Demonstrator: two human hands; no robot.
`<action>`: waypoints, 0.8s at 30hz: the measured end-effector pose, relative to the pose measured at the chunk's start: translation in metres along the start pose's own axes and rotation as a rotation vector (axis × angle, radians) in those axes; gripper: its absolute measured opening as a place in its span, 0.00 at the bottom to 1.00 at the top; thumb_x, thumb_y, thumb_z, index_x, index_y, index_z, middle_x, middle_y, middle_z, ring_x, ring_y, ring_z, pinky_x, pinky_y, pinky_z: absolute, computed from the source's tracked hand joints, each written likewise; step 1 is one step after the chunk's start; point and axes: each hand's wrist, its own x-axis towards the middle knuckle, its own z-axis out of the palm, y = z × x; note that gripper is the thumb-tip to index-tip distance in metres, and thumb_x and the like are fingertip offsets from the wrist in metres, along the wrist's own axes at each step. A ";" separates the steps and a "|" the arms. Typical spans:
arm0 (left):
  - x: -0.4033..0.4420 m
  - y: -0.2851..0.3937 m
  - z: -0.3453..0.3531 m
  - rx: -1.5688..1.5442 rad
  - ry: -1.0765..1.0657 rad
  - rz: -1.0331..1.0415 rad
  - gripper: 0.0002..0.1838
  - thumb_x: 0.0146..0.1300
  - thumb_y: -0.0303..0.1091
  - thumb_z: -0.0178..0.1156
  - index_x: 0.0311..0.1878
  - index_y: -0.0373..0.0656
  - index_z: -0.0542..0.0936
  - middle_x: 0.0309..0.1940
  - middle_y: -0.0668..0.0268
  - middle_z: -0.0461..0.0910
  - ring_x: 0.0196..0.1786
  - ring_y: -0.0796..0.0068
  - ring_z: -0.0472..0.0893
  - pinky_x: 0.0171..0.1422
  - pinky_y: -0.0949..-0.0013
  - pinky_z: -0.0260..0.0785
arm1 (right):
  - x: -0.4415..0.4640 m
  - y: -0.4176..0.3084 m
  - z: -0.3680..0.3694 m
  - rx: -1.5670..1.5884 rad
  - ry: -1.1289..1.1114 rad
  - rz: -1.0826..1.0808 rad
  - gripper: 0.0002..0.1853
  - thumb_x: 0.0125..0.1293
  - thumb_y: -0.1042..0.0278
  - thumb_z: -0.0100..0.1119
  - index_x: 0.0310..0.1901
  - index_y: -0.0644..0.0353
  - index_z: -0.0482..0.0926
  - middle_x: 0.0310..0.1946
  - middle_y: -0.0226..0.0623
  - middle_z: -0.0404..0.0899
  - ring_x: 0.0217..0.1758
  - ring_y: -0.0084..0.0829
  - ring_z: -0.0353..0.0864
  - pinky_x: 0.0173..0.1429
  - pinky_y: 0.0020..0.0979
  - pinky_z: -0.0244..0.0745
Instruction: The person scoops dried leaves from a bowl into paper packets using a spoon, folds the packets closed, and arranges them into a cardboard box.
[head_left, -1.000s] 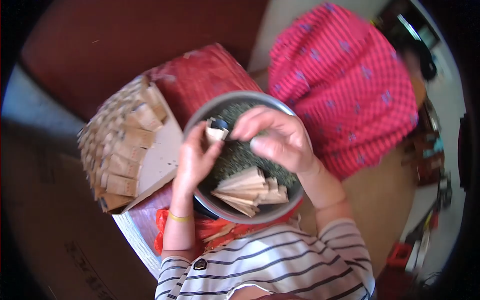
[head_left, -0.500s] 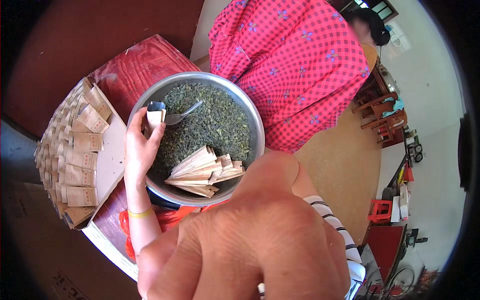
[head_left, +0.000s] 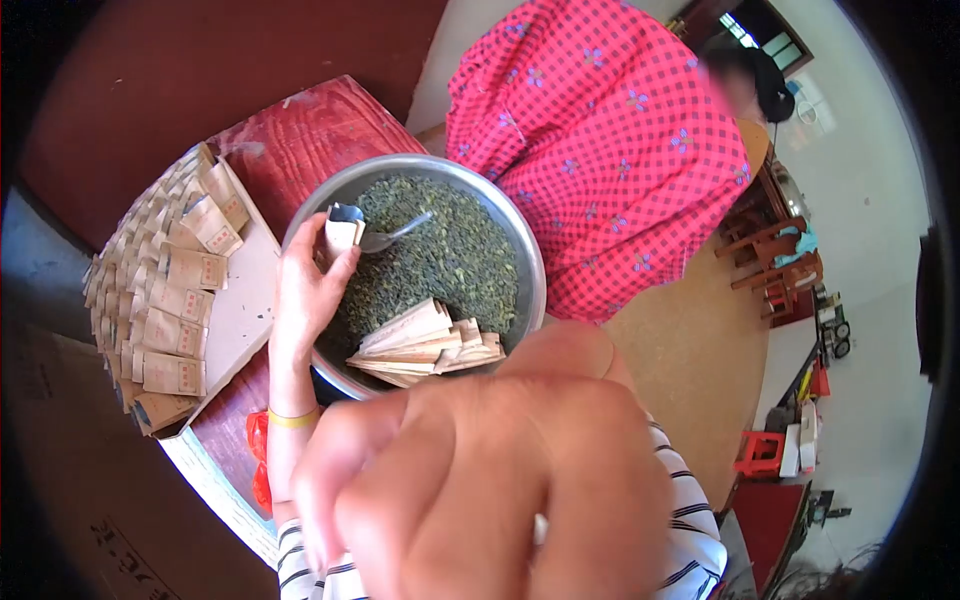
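My left hand [head_left: 312,290] is closed round a small open paper packet [head_left: 343,229] with a dark inside, at the left side of a metal bowl [head_left: 534,262]. Dark green dried leaves [head_left: 450,240] lie in the bowl. A spoon [head_left: 397,235] rests on the leaves just right of the packet. Flat paper packets [head_left: 425,342] are fanned out at the bowl's near side. Very near the camera, my right hand [head_left: 500,470] fills the lower middle with its back and knuckles; its fingertips are out of sight, and whether it holds anything cannot be seen.
Many upright paper packets [head_left: 170,300] stand in rows on a pale box or board [head_left: 245,290] at the left. A red table [head_left: 320,125] lies under the bowl. Beyond it is pink checked cloth [head_left: 600,150]. A person's dark hair [head_left: 770,85] shows at upper right; a red stool [head_left: 760,455] stands lower right.
My right hand has left the bowl and come up close to the camera. The spoon now lies on the leaves. My left hand still holds the packet. The view has shifted.
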 end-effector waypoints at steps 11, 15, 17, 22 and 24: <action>-0.003 0.006 -0.001 -0.035 0.062 0.031 0.28 0.57 0.31 0.70 0.60 0.30 0.75 0.49 0.45 0.83 0.54 0.51 0.83 0.60 0.58 0.75 | -0.102 0.028 -0.142 -1.381 0.001 0.821 0.16 0.50 0.85 0.50 0.39 0.61 0.81 0.40 0.39 0.84 0.48 0.43 0.82 0.53 0.40 0.77; -0.005 0.013 -0.007 -0.004 0.017 0.058 0.30 0.59 0.31 0.70 0.63 0.29 0.74 0.50 0.52 0.83 0.53 0.66 0.81 0.59 0.64 0.74 | -0.117 0.028 -0.149 -1.354 -0.033 0.829 0.13 0.53 0.81 0.56 0.41 0.57 0.81 0.40 0.38 0.83 0.47 0.42 0.80 0.54 0.43 0.75; -0.005 0.019 -0.011 -0.013 -0.034 0.018 0.30 0.60 0.33 0.70 0.63 0.29 0.74 0.52 0.50 0.82 0.56 0.64 0.82 0.62 0.63 0.73 | -0.117 0.027 -0.149 -1.341 -0.068 0.806 0.12 0.55 0.78 0.61 0.42 0.58 0.81 0.40 0.37 0.84 0.46 0.41 0.81 0.52 0.42 0.75; -0.005 0.022 -0.015 -0.030 -0.223 0.008 0.35 0.57 0.34 0.71 0.66 0.29 0.71 0.55 0.46 0.81 0.59 0.59 0.81 0.65 0.61 0.71 | -0.115 0.019 -0.148 -1.310 -0.192 0.887 0.10 0.55 0.73 0.67 0.40 0.58 0.80 0.37 0.37 0.83 0.43 0.40 0.81 0.47 0.40 0.74; -0.008 0.024 -0.013 0.036 -0.211 0.105 0.38 0.57 0.33 0.71 0.68 0.30 0.68 0.58 0.44 0.79 0.62 0.51 0.80 0.67 0.59 0.71 | -0.113 0.016 -0.145 -1.229 -0.110 0.933 0.09 0.56 0.73 0.67 0.39 0.59 0.80 0.36 0.37 0.82 0.40 0.40 0.81 0.45 0.40 0.74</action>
